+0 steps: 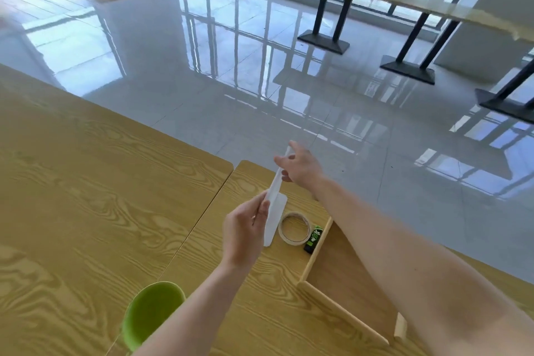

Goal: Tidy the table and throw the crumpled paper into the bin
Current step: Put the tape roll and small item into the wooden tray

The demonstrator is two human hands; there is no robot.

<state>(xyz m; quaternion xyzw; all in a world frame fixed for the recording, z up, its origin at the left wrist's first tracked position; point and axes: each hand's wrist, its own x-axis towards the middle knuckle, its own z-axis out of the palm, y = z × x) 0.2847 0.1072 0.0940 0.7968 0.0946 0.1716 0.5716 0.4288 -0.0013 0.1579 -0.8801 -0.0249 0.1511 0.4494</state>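
Green cup (150, 313) at bottom left of frame, upright on wooden table (86, 196); wooden tray (344, 312) at bottom right, partly hidden by forearm. Lower centre: left hand (245, 233) pinched shut on near end of white paper sheet (274, 211), seen edge-on, not visibly crumpled. Just beyond: masking tape roll (294, 228) and small black-and-green object (313, 238), flat on table beside tray. Centre: right hand (300, 166) loosely closed on far end, probably to steady sheet for folding or crushing. No bin in view.

Head cam, fwd-down, near table (86, 196)
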